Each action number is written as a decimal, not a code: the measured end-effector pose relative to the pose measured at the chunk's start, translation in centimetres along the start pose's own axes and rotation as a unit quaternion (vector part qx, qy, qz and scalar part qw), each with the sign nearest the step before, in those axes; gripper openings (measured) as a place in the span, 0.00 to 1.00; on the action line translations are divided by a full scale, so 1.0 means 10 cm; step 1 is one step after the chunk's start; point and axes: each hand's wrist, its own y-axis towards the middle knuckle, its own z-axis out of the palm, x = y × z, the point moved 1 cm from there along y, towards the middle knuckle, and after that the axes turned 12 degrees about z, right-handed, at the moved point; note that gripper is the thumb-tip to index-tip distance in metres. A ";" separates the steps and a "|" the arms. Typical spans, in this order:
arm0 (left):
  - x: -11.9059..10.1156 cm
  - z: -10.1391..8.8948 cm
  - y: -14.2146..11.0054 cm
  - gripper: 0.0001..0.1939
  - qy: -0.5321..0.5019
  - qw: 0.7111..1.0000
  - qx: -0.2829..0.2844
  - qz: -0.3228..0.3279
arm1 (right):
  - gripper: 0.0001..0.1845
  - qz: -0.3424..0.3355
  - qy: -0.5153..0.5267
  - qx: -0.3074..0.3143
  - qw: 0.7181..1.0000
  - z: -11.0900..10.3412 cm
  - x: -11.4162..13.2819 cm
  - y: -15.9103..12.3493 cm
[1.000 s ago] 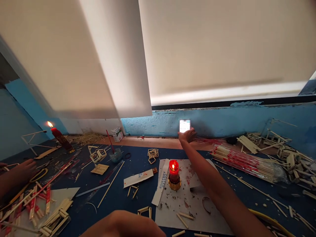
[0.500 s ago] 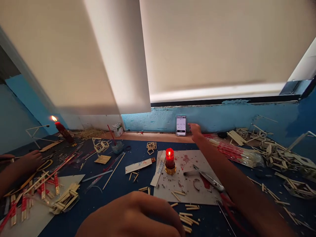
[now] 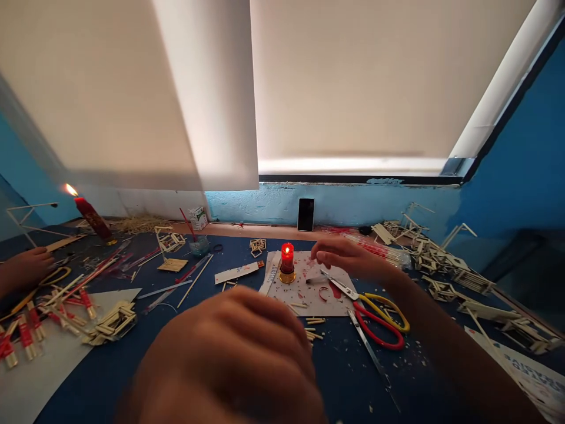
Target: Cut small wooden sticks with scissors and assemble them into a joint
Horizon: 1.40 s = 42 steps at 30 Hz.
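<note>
My left hand [image 3: 233,359] is large and blurred in the near foreground, its fingers curled under. The fingertips and anything in them are hidden. My right hand [image 3: 342,259] hovers over the right part of a white board [image 3: 282,294], fingers loosely extended with nothing in them. Left of that hand, a lit red candle [image 3: 288,259] stands upright on a gold base. Below the hand lie scissors [image 3: 375,315] with red and yellow handles, beside a thin metal blade [image 3: 368,347]. Short sticks [image 3: 314,334] are partly covered by my left hand.
A phone [image 3: 306,214] with a dark screen leans on the blue wall. Stick frames [image 3: 435,247] crowd the right side. At left are a tilted burning candle [image 3: 93,219], red-wrapped stick bundles [image 3: 26,338] and another person's hand [image 3: 30,265].
My right hand has drawn back from beside the phone, whose lit timer screen is now dark. My left hand has risen and looms larger. The view has shifted toward the right.
</note>
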 end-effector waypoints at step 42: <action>1.65 0.81 -0.73 0.12 0.141 0.880 0.203 -0.405 | 0.22 0.256 -0.382 -0.176 0.870 0.23 -1.00 -1.04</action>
